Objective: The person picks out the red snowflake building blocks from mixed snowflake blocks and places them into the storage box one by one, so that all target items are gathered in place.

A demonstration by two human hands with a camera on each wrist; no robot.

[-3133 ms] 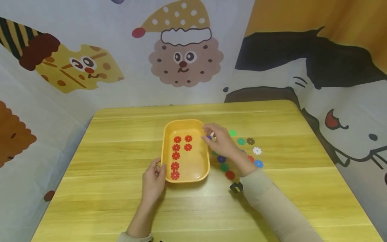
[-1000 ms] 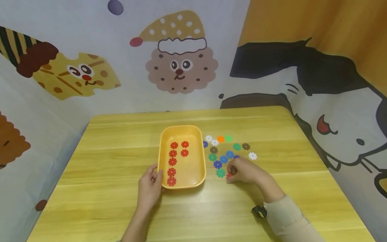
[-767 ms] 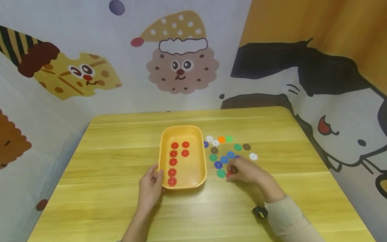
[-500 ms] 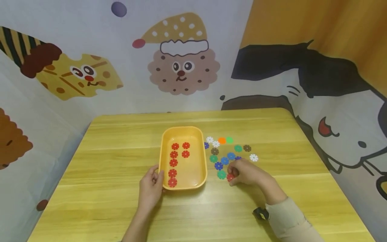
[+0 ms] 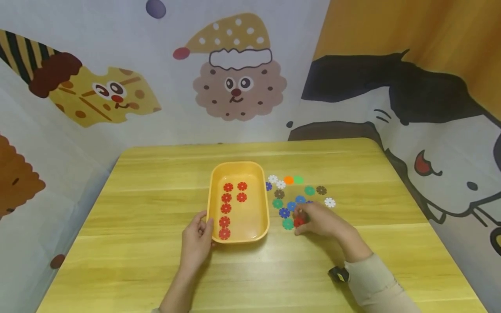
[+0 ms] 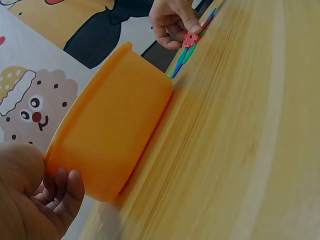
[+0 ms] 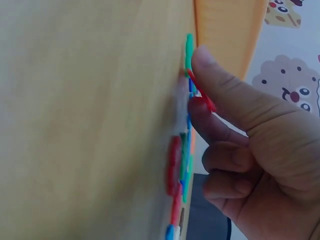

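A yellow-orange plastic tray (image 5: 252,219) stands on the table. My left hand (image 5: 197,241) grips its near left side, with the thumb at the rim; the left wrist view shows the other fingers curled against the outer wall. Several red snowflake discs (image 5: 225,208) lie flat inside, in a longer left row and a shorter right one. To the right of the tray, my right hand (image 5: 322,220) pinches another red snowflake disc (image 6: 191,39) between thumb and index finger. This disc (image 7: 202,93) is tilted and held just above the tabletop in the right wrist view.
Loose snowflake discs in green (image 5: 287,224), blue (image 5: 284,212), white (image 5: 330,202), brown (image 5: 321,190) and orange (image 5: 288,180) are spread right of the tray. Some are partly covered by the right hand. A cartoon-print cloth (image 5: 156,130) hangs behind the wooden table (image 5: 156,182).
My right hand has moved from the tray's right rim to the loose discs and lifted a red one off the table. The left hand has stayed on the tray.
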